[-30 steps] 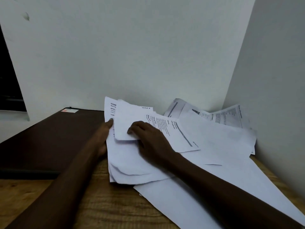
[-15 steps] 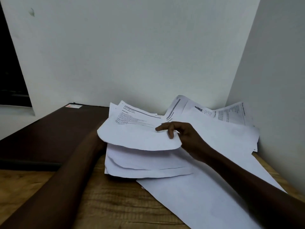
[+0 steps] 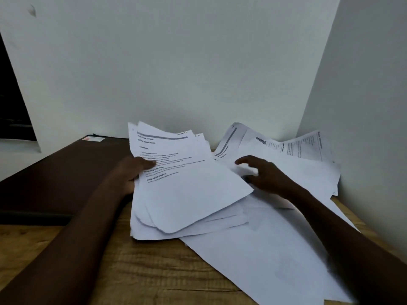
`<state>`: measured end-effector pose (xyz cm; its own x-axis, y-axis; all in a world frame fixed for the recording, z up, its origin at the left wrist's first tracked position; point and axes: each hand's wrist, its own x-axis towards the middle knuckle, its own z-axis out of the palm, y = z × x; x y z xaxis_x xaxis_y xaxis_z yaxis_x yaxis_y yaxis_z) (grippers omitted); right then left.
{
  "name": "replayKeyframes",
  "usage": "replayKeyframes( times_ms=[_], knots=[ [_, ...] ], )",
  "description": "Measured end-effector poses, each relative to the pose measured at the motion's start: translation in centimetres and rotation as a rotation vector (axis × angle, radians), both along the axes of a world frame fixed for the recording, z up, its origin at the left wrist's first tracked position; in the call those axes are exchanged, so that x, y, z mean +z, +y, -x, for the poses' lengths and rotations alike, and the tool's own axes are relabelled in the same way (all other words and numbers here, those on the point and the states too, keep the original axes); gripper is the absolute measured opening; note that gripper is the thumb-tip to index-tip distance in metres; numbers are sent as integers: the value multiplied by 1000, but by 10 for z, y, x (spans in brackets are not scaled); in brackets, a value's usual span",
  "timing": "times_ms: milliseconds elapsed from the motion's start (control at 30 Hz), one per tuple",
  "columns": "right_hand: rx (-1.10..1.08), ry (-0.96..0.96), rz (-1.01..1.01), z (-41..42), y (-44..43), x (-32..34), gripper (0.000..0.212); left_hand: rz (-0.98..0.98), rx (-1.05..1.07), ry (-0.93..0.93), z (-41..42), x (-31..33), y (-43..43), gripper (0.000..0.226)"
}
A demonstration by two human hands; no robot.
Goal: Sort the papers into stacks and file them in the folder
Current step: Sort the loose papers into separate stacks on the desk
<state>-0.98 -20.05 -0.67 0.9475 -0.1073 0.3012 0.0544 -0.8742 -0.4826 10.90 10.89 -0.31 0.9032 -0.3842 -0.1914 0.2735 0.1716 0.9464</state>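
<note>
Left hand (image 3: 130,175) grips one gathered stack (image 3: 189,190) by its left edge; right hand (image 3: 264,175), fingers loosely spread, holds nothing over loose papers (image 3: 297,168) not yet sorted. The folder (image 3: 61,172) lies shut on the counter (image 3: 143,271), nothing filed.

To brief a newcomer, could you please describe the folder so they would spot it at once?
Start at the wooden table set against the white wall. On its left side, beside the left hand, lies the folder, flat and closed. Unlike the white papers to its right, it is dark brown, with a small pale label at its far corner.
</note>
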Motion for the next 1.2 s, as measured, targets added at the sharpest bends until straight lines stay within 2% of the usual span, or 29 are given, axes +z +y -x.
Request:
replayKeyframes(
  times_ms=[67,167,233,300,433,567,733,967,1100,1200],
  knots=[
    [-239,105,60,4,-18,6,56,-78,6,-38,-2,-1,1,35],
    [-396,314,-57,10,-41,8,89,-176,-66,-76,5,-2,-5,32],
    [-441,335,-21,8,-54,9,100,-207,-99,-112,6,-4,-9,32],
    [-506,269,73,0,-69,11,104,-223,-115,-149,3,-6,-11,32],
    [-633,143,259,-9,-108,16,96,-208,-104,-163,-2,-13,-13,30],
    [-614,151,343,-13,-145,12,83,-173,-60,-221,-7,-17,-20,28],
    [-544,70,750,-32,-164,25,67,-112,16,-288,-9,-21,-37,27],
    [-583,321,997,-67,-176,43,48,-154,15,-429,-11,-24,-51,36],
    [-594,467,1025,-83,-175,51,49,-181,19,-451,-11,-28,-52,59],
    [-621,500,950,-98,-176,45,53,-174,52,-465,-14,-35,-56,43]
  ],
)
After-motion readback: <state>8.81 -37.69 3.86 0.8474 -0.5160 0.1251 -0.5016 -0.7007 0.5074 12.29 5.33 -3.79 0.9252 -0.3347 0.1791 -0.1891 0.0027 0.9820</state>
